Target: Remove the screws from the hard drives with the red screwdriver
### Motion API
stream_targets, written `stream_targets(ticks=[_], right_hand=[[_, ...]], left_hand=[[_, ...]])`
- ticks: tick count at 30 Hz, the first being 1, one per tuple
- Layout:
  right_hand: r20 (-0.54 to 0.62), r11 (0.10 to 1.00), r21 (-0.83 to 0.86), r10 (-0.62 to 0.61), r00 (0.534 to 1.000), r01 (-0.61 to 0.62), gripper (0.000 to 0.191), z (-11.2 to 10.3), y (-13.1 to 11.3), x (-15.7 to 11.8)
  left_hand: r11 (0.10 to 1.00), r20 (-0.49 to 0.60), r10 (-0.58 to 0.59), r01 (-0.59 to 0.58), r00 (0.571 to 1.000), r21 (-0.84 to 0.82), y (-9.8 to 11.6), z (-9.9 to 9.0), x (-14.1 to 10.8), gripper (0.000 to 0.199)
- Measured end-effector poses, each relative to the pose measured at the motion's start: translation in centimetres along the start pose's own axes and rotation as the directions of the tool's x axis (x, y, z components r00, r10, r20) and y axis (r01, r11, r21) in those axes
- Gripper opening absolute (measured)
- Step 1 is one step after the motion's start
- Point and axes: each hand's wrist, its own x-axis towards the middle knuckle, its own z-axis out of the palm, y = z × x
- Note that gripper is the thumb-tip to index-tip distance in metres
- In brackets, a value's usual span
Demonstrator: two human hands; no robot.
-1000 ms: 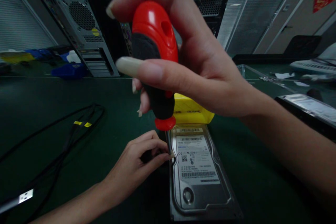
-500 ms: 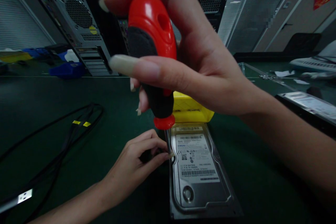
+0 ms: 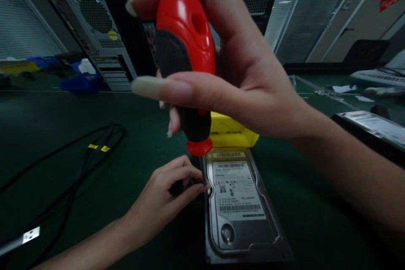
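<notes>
A red and black screwdriver [image 3: 200, 63] stands nearly upright, its handle close to the camera. My right hand [image 3: 247, 71] is closed around that handle, thumb across its front. At the left edge of a silver hard drive [image 3: 240, 236], my left hand [image 3: 177, 185] pinches the lower end of the screwdriver's shaft between thumb and forefinger. The shaft's tip and any screw under it are hidden by these fingers. The drive lies flat, label up, on the dark green table [image 3: 152, 114]. A yellow bin [image 3: 234, 130] with small dark bits in it sits just behind the drive.
Black cables [image 3: 82, 168] with yellow tags lie at the left, near a USB plug [image 3: 31, 235]. Computer cases [image 3: 95, 12] stand at the back with a blue bin [image 3: 81, 83] beside them. Another hard drive [image 3: 373, 126] lies at the right.
The screwdriver's handle has turned slightly in my right hand, and its top has shifted a little right. My left hand keeps its pinch at the drive's edge.
</notes>
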Motion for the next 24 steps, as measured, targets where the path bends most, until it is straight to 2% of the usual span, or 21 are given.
stream_targets(ticks=[2,3,4,12,15,20,24], right_hand=[[0.025,1.000,-0.013,-0.027,0.999,0.027,0.095,-0.1,0.5,0.1],[-0.042,0.990,-0.128,0.060,0.997,-0.065,0.101,0.0,0.8,0.2],[-0.067,0.986,-0.147,0.075,0.995,-0.084,0.103,0.1,1.3,0.3],[0.036,0.988,-0.030,-0.150,0.988,0.151,0.101,1.9,4.5,2.5],[0.070,0.969,0.025,-0.245,0.967,0.244,0.095,1.9,4.0,3.2],[0.114,0.922,0.070,-0.386,0.915,0.380,0.087,1.4,1.1,2.3],[0.128,0.910,-0.069,-0.399,0.908,0.409,0.103,1.1,0.0,0.9]], left_hand=[[1.000,0.001,0.002,-0.002,1.000,-0.003,0.0,0.0,-0.1,0.010],[1.000,0.000,0.003,-0.003,1.000,-0.005,0.0,0.0,-0.1,0.010],[1.000,-0.001,0.003,-0.003,1.000,-0.006,0.0,0.0,-0.1,0.010],[1.000,-0.002,-0.003,0.003,1.000,-0.010,0.1,-0.1,0.0,0.011],[1.000,-0.006,-0.006,0.006,1.000,-0.003,0.2,-0.1,0.0,0.012],[1.000,-0.019,0.008,-0.008,1.000,0.000,0.3,-0.1,0.0,0.012],[1.000,-0.016,0.008,-0.008,1.000,-0.004,0.2,-0.1,0.0,0.012]])
